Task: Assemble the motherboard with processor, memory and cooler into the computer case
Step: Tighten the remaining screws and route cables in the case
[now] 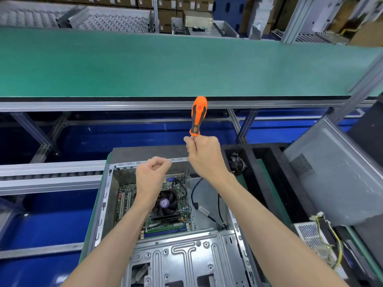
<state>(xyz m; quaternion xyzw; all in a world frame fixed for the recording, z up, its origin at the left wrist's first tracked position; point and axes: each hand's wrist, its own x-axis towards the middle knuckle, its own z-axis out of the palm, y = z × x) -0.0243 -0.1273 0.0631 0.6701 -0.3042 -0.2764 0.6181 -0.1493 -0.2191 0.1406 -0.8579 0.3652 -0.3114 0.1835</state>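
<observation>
Lying open on the bench, the computer case (116,204) holds the motherboard (178,206) and cooler fan (165,204), with clear room above. Right hand (205,156) clasps the upright screwdriver (198,114) by its shaft, orange handle topmost, tip down at the board's far-right corner. Left hand (152,175) hovers loosely curled, holding nothing visible.

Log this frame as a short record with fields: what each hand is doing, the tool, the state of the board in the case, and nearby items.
right hand: grips the shaft of the screwdriver just below its orange handle, tool upright, tip down near the motherboard's far right corner
left hand: loosely curled above the board, seems empty
motherboard: lying in the computer case
cooler: fan mounted on board
nearby: loose fan in black tray, right of case
</observation>
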